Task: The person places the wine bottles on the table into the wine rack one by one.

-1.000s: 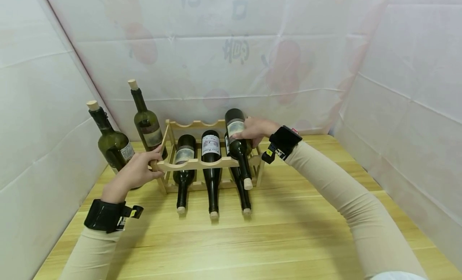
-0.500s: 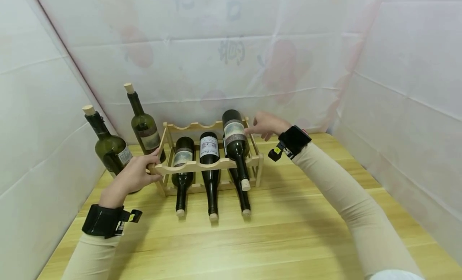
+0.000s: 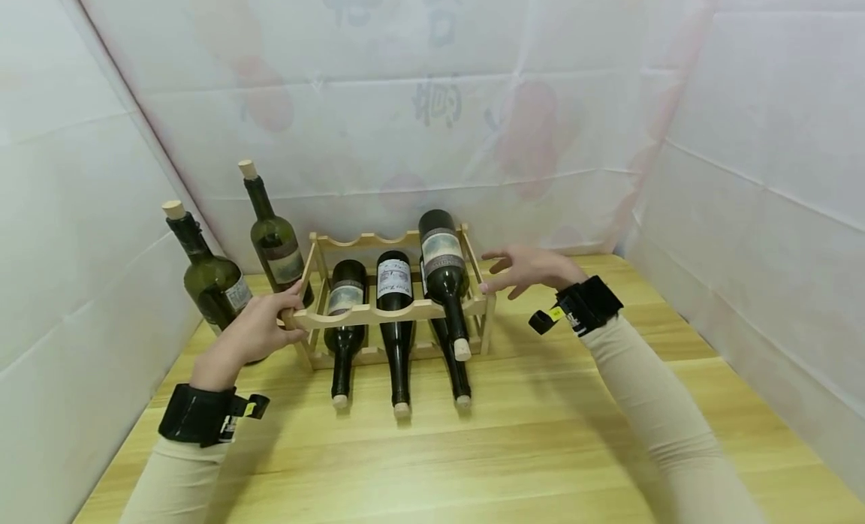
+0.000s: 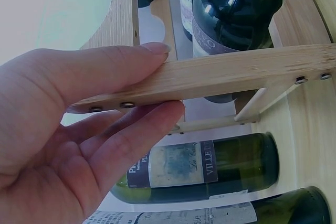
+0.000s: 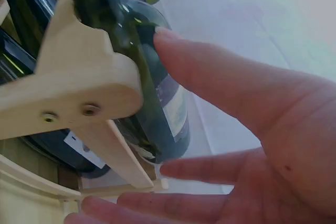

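Observation:
A wooden wine rack (image 3: pixel 368 313) stands on the table. My left hand (image 3: pixel 253 329) grips its left end rail (image 4: pixel 236 69) between thumb and fingers. On the top tier at the right lies a dark wine bottle (image 3: pixel 444 263), its corked neck pointing toward me. Beneath are three more bottles: a left one (image 3: pixel 347 293), a middle one (image 3: pixel 394 278) and a right one (image 3: pixel 454 366), mostly hidden by the top bottle. Just right of the rack, my right hand (image 3: pixel 530 270) holds nothing, fingers spread. Whether its thumb touches the rack I cannot tell.
Two corked green bottles, a nearer one (image 3: pixel 212 278) and a farther one (image 3: pixel 277 250), stand upright left of the rack. White cloth walls (image 3: pixel 541 134) enclose the wooden table (image 3: pixel 432 456) at the back and sides.
My right hand has let go of the top bottle, which rests on the rack, and has moved right and toward me, fingers spreading. My left hand keeps its grip on the rack.

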A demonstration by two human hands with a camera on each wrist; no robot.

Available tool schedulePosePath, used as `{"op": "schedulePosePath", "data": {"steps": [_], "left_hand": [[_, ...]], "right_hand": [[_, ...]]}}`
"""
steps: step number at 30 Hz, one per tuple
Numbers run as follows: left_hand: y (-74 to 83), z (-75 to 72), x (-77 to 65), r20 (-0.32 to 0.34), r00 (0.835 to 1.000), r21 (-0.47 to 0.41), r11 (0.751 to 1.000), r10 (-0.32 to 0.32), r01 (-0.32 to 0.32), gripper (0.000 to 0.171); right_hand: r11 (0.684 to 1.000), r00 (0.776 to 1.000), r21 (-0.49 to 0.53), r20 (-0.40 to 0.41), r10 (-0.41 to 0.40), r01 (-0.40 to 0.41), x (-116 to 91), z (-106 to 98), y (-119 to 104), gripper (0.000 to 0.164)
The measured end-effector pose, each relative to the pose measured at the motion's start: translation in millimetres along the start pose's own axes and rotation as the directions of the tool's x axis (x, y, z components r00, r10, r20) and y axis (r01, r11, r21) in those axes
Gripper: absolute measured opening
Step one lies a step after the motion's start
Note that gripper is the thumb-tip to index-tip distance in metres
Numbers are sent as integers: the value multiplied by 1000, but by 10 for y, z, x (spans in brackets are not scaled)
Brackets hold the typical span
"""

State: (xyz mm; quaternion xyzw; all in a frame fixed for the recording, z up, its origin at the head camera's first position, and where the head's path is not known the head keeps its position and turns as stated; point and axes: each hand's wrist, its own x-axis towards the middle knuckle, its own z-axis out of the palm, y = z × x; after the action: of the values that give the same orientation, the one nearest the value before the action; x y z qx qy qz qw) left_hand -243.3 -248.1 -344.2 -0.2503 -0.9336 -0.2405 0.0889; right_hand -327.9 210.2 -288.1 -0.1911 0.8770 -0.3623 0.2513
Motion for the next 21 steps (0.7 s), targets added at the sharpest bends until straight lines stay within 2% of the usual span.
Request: {"op": "schedulePosePath", "data": {"steps": [3,7,11,14,21], "left_hand": [[1,3,-10,-9,1000,3,1000,2,-2,21],[-2,6,-19,-10,1000,2,1000,3,-3,21],[-12,19,-9,-4,1000,2,1000,1,-1,21],[-15,24,0,-9,1000,3,1000,5,-5,21],[-6,20,-6,-11,1000,2,1000,3,-3,21]], "right_hand": [[998,998,7,7,-55,55,-60,64,70,91],[992,992,1,-3,-130,130,-110,125,159,75],[982,983,49,-19,-180,181,-134,175,245,66],[975,981,110,-36,-189,192,-156,223,283,68],[959,986,230,-56,-159,168,-106,317,342,93]]}}
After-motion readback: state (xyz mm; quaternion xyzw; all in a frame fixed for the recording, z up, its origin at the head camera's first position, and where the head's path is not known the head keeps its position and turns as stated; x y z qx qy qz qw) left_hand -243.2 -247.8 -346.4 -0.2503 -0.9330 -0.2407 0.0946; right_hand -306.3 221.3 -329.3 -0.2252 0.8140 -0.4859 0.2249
